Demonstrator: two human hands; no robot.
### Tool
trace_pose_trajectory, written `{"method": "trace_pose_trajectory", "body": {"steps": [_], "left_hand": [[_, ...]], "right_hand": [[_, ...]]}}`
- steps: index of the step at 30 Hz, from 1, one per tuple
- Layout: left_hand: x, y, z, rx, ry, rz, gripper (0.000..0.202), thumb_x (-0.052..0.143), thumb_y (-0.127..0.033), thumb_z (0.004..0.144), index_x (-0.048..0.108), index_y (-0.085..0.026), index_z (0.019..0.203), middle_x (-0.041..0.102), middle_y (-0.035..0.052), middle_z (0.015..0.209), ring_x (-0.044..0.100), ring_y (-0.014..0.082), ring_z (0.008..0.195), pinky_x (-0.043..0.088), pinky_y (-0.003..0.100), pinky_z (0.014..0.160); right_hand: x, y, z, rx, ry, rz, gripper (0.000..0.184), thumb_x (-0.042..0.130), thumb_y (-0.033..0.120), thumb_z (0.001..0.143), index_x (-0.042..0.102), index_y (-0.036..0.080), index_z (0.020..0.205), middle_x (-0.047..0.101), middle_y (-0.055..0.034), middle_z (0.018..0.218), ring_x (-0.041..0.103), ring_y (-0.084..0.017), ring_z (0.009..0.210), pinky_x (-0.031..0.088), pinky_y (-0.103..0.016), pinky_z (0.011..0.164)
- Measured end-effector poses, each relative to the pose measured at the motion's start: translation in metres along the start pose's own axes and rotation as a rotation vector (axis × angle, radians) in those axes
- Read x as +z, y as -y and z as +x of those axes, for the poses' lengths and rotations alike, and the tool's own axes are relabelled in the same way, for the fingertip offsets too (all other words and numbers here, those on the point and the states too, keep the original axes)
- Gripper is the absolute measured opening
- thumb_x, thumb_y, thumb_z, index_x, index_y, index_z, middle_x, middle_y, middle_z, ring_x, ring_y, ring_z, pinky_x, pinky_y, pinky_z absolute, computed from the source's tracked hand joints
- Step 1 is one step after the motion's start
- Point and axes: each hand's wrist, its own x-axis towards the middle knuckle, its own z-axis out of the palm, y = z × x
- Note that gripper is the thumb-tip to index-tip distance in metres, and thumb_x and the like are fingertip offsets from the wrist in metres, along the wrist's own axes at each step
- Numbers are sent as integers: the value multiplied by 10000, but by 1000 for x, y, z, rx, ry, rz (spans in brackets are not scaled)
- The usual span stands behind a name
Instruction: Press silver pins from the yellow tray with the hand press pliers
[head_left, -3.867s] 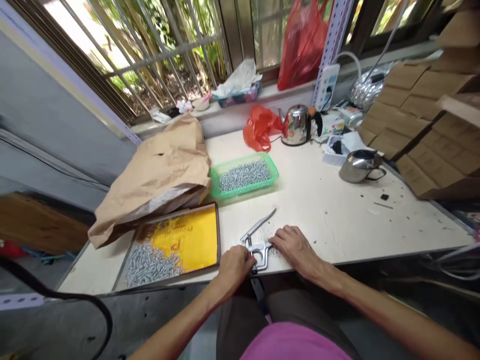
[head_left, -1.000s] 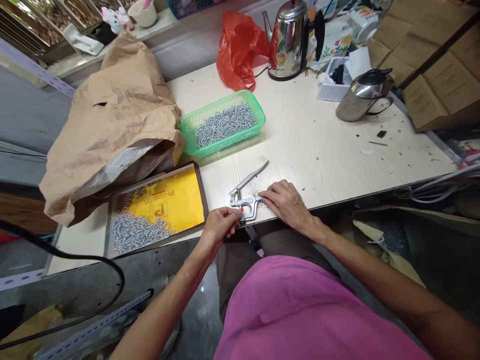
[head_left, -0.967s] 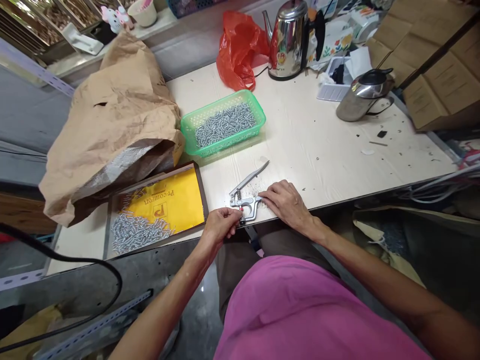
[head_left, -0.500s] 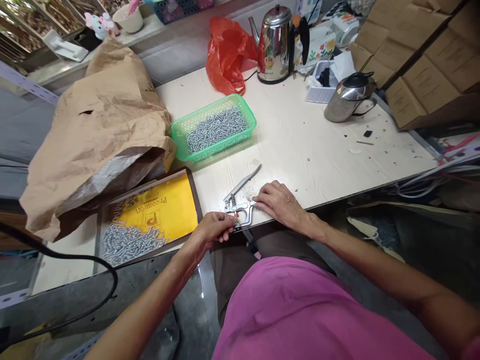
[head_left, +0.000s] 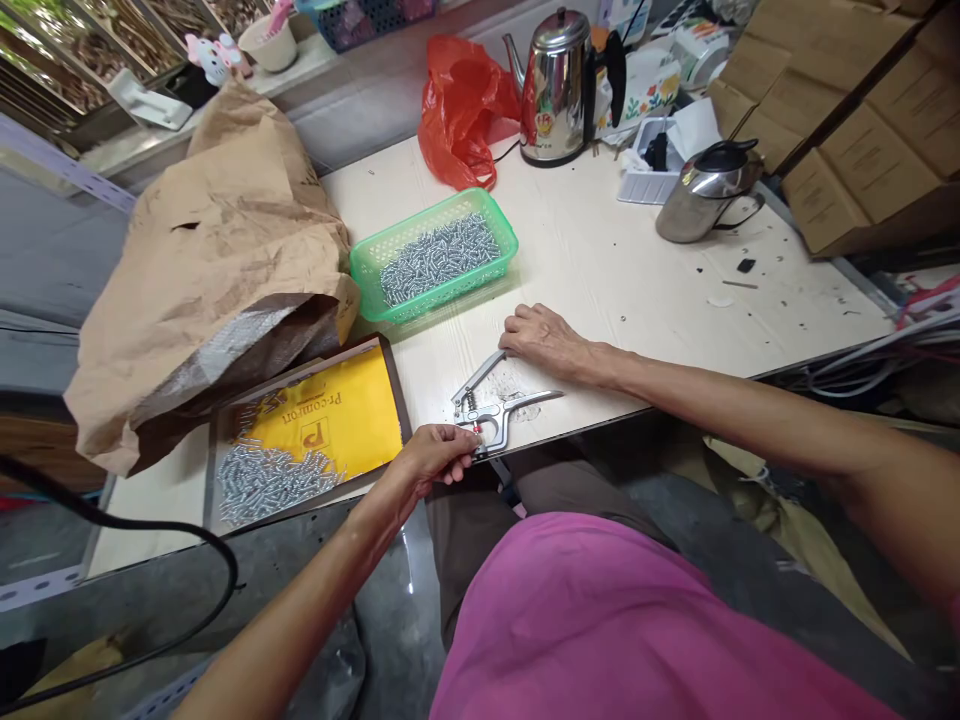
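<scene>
A pair of silver hand-press pliers (head_left: 493, 412) lies at the table's front edge, its two handles spread apart and a coil spring between them. My right hand (head_left: 546, 340) has its fingers curled over the end of the upper handle. The lower handle points right, free of any hand. My left hand (head_left: 439, 452) is pinched at the jaw, beside a small red part; what sits between the fingertips is too small to make out. Left of the pliers is a shallow tray (head_left: 392, 392) with a yellow sheet and many small shiny metal pieces (head_left: 274, 483).
A green basket (head_left: 360, 290) of similar small metal pieces stands behind the pliers. Brown paper wrapping (head_left: 217, 250) is heaped at left. Further back are a red plastic bag (head_left: 461, 110), a steel kettle (head_left: 556, 90), a steel jug (head_left: 701, 200) and cardboard boxes (head_left: 847, 150).
My right hand has moved from the lower handle up and away to the end of the upper handle, which is now tilted slightly lower. My left hand stays at the jaw.
</scene>
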Motion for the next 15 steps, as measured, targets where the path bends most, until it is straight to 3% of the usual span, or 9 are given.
{"method": "trace_pose_trajectory", "body": {"steps": [7, 12, 15], "left_hand": [[-2, -4, 0, -36, 11, -14, 314, 762, -372, 677, 567, -134, 611, 540, -48, 450, 407, 28, 307, 277, 155, 320], [0, -5, -1, -88, -29, -34, 295, 779, -359, 668, 621, -119, 741, 567, -47, 471, 444, 40, 322, 301, 150, 328], [0, -5, -1, -84, -31, -35, 298, 777, -368, 674, 624, -116, 718, 563, -43, 463, 446, 39, 323, 304, 152, 333]], "right_hand": [[-5, -1, 9, -7, 60, -43, 233, 485, 194, 959, 677, 162, 830, 631, -54, 835, 429, -184, 838, 196, -339, 687], [-10, 1, 5, -10, 108, -44, 187, 505, 159, 930, 658, 172, 824, 642, -65, 865, 420, -192, 850, 185, -342, 690], [-15, 1, 0, -19, 127, -44, 203, 492, 152, 935, 648, 170, 807, 640, -65, 853, 421, -192, 846, 185, -341, 692]]}}
